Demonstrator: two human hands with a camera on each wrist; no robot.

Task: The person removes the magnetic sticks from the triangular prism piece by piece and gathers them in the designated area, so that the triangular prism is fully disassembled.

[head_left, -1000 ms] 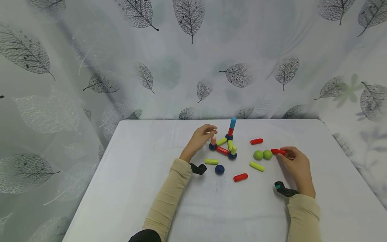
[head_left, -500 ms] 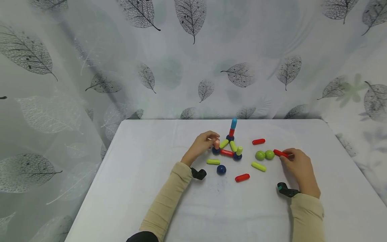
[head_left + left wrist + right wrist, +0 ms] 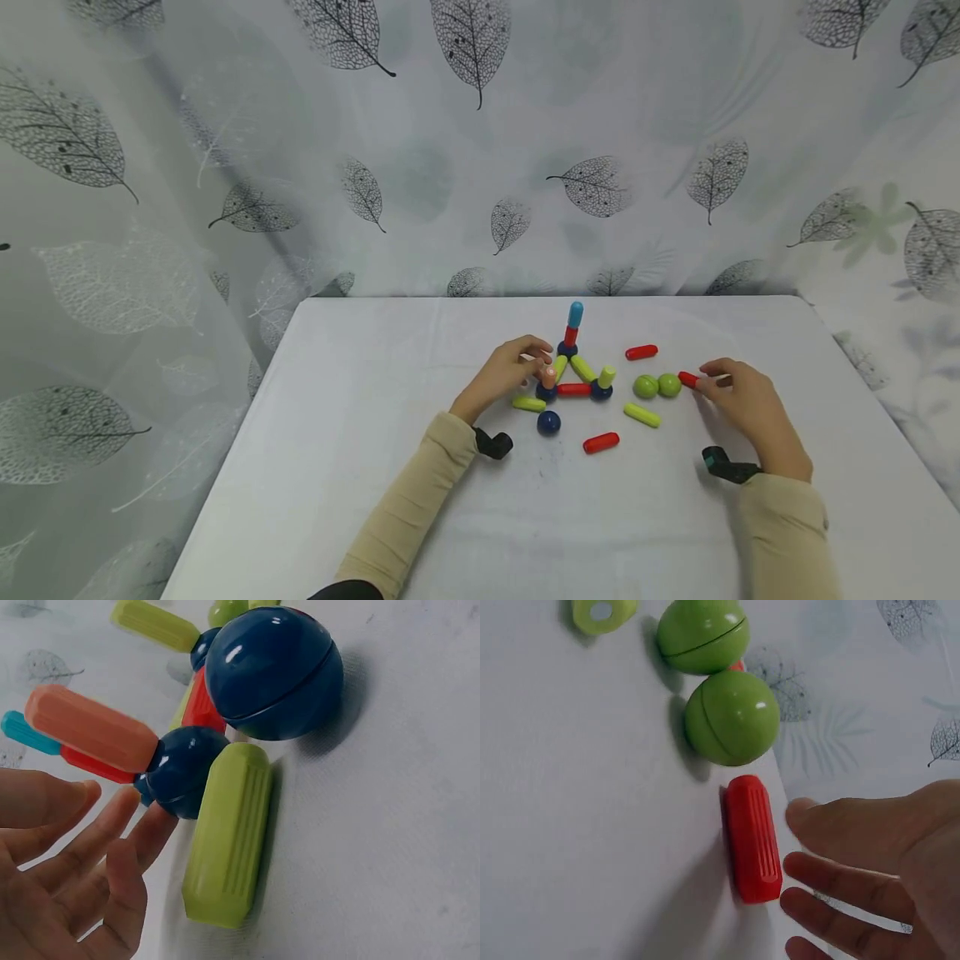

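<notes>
My left hand (image 3: 504, 373) reaches behind the near-left corner of a triangle of rods and balls. In the left wrist view its loosely extended fingertips touch that corner's dark blue ball (image 3: 187, 769), and the thumb stays apart from the upright orange rod (image 3: 90, 729). The triangle has a red base rod (image 3: 573, 389), yellow-green sides and a red rod topped by a blue one (image 3: 575, 315) at its far corner. My right hand (image 3: 753, 408) hovers with spread fingers beside a red rod (image 3: 751, 840), which lies on the table next to two green balls (image 3: 733, 718).
A loose blue ball (image 3: 549, 422) and a yellow-green rod (image 3: 529, 404) lie just in front of the triangle. Red rods (image 3: 602, 442) and another yellow-green rod (image 3: 642, 415) are scattered on the white table (image 3: 337, 417). A leaf-patterned curtain (image 3: 420, 183) hangs behind.
The triangle has slid toward me and turned, its near-left corner moving with my left hand. My right hand has let go of the red rod and drawn slightly to the right.
</notes>
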